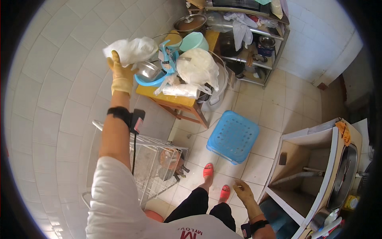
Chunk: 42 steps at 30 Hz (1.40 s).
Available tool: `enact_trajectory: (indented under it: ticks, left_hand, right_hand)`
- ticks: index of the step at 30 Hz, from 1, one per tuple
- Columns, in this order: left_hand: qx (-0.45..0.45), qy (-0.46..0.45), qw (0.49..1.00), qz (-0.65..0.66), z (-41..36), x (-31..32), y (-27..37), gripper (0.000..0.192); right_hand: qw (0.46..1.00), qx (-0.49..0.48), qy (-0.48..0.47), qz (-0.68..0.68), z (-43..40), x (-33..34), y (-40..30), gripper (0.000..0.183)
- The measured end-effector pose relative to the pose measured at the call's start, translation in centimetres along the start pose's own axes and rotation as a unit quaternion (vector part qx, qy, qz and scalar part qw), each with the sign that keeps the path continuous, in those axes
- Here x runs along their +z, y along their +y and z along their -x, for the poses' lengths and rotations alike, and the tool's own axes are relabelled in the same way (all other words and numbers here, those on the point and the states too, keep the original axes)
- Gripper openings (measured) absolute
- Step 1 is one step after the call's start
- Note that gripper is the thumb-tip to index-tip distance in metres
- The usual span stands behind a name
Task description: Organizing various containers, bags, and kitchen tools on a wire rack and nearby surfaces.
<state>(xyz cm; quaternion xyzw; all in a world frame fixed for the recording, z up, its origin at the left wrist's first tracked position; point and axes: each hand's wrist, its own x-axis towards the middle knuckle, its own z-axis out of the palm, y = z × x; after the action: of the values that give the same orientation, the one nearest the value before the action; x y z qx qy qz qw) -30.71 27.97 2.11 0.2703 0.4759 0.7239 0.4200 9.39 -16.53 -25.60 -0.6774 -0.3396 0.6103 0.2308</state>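
My left hand [121, 70], in a yellow rubber glove, is raised against a white plastic bag [134, 49] at the upper left; its fingers are spread, and whether they grip the bag is unclear. Just right of it, a metal bowl [148, 71] sits in a blue basin [153, 82] on a yellow wooden table [176, 100]. Beside these are a light blue plastic item [168, 56], a mint-green basin [194, 42], a large white bag [197, 67] and a roll of clear plastic [181, 90]. My right hand [243, 191], gloved too, hangs low with curled fingers, near my red slippers [208, 170].
A blue plastic stool [234, 136] stands on the tiled floor ahead. At left is a white wire rack [155, 167]. A metal shelf [252, 59] with pots is at the back; a sink [343, 176] over an open cabinet [307, 167] is at right.
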Motion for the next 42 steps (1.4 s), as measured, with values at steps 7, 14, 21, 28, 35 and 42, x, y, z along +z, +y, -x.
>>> enact_trajectory:
  ticks: [7, 14, 21, 28, 35, 42]
  left_hand:
    - [0.052, -0.014, 0.998, 0.034, -3.1, -0.6, -5.2, 0.06]
    - [0.199, -0.05, 0.908, -0.365, -4.8, 0.5, -4.9, 0.069]
    - [0.11, -0.061, 0.942, -0.312, -3.7, 2.6, 0.1, 0.06]
    - [0.135, -0.187, 0.957, -0.173, 10.9, 3.6, -9.0, 0.025]
    - [-0.29, -0.307, 0.869, -0.258, 33.6, -19.1, -29.8, 0.025]
    - [-0.545, 0.092, 0.821, -0.14, 49.2, -43.1, -34.3, 0.033]
  right_hand:
    - [0.999, 0.043, 0.007, -0.031, -0.4, 2.3, 2.1, 0.043]
    - [1.0, -0.019, -0.011, -0.007, -0.8, 3.8, 3.2, 0.041]
    - [0.997, -0.013, 0.069, 0.024, 3.0, 0.2, 9.3, 0.032]
    - [0.998, -0.017, 0.034, 0.043, 2.5, -1.2, 19.9, 0.04]
    - [0.993, -0.088, -0.067, 0.047, -2.2, 5.9, 12.2, 0.042]
    - [0.983, -0.079, -0.152, 0.059, -8.5, 14.1, 15.1, 0.039]
